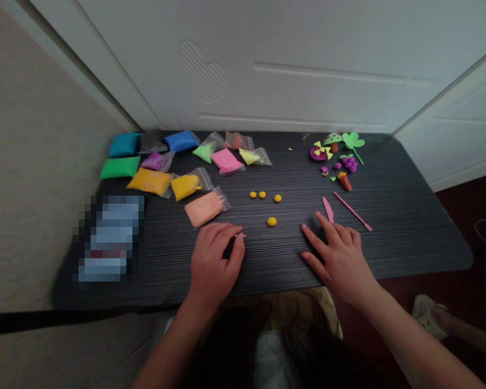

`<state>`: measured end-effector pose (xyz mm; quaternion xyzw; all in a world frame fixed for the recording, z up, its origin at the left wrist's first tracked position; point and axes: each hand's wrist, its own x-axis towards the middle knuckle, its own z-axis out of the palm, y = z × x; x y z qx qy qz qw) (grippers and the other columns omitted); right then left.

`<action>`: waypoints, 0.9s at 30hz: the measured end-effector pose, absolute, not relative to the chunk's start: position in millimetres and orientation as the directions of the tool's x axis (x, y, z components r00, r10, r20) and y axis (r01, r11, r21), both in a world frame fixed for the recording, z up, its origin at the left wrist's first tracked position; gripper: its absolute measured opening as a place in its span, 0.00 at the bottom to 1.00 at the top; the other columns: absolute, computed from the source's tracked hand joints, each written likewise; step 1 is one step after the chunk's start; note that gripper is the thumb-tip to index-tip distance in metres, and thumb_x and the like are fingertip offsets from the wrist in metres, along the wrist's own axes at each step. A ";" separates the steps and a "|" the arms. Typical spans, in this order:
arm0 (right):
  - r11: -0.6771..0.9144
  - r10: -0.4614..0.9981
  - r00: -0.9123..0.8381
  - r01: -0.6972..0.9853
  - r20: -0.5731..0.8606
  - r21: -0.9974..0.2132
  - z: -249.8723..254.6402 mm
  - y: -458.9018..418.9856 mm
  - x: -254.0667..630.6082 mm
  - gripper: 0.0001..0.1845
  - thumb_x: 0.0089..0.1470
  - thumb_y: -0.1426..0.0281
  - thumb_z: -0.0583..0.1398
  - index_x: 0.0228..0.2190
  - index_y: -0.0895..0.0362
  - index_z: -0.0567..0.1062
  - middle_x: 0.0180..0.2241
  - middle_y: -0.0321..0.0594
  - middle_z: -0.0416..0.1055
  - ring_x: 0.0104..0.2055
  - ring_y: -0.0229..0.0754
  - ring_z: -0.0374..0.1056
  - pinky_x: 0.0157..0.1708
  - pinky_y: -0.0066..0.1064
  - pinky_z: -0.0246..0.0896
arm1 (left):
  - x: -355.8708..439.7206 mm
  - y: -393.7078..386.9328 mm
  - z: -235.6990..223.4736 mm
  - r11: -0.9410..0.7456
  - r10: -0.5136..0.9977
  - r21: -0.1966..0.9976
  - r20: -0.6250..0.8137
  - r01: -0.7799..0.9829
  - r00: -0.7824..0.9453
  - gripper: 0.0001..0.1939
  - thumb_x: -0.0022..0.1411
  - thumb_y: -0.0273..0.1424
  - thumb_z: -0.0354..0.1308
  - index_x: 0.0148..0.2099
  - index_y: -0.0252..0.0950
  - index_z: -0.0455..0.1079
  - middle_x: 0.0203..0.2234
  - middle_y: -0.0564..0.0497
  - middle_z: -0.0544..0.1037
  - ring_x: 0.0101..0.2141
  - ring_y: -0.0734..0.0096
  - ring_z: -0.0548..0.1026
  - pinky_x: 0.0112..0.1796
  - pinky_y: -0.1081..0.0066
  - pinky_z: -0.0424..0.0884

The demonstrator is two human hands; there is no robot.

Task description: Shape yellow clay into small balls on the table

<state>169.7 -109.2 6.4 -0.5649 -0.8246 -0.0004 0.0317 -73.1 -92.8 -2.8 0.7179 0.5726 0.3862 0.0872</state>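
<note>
Between the thumb and forefinger of my left hand is a tiny peach-coloured bit of clay, mostly hidden by the fingertips. My right hand has its fingers spread over the table and holds nothing. Its fingertips are by the pink plastic clay knife, covering its lower end. Beyond that hand lies a thin pink modelling stick. Several yellow clay balls lie between my hands, the nearest ball larger than the others. An open bag of peach clay rests just past my left hand.
Bags of coloured clay, including an orange bag and a blue bag, fill the back left. A blurred-out rectangular object lies at the left. Finished clay pieces, among them a green clover and purple grapes, sit back right.
</note>
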 end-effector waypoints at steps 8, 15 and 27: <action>0.369 0.929 -0.367 0.929 0.045 -0.035 7.6 -109.4 172.9 0.27 0.54 0.56 0.50 0.54 0.51 0.61 0.60 0.52 0.46 0.54 0.55 0.50 0.48 0.50 0.46 | -73.1 -92.9 -2.1 -0.324 0.893 0.568 0.447 0.756 0.047 0.07 0.54 0.25 0.54 0.37 0.36 0.69 0.33 0.49 0.73 0.38 0.67 0.70 0.42 0.65 0.66; 0.359 0.933 -0.357 0.932 0.050 -0.041 4.7 -107.7 174.3 0.27 0.54 0.56 0.50 0.54 0.51 0.60 0.60 0.52 0.47 0.55 0.56 0.50 0.48 0.50 0.47 | -73.2 -92.8 -1.7 -0.324 0.894 0.564 0.445 0.759 0.051 0.06 0.55 0.25 0.54 0.37 0.36 0.69 0.33 0.49 0.73 0.38 0.67 0.70 0.42 0.64 0.66; 0.419 0.908 -0.419 0.905 0.026 -0.064 6.0 -109.3 172.0 0.28 0.53 0.54 0.51 0.54 0.49 0.60 0.60 0.50 0.46 0.56 0.55 0.49 0.49 0.50 0.44 | -73.5 -93.0 -2.2 -0.325 0.894 0.567 0.445 0.757 0.051 0.07 0.54 0.25 0.54 0.37 0.36 0.69 0.33 0.49 0.73 0.37 0.68 0.70 0.42 0.65 0.67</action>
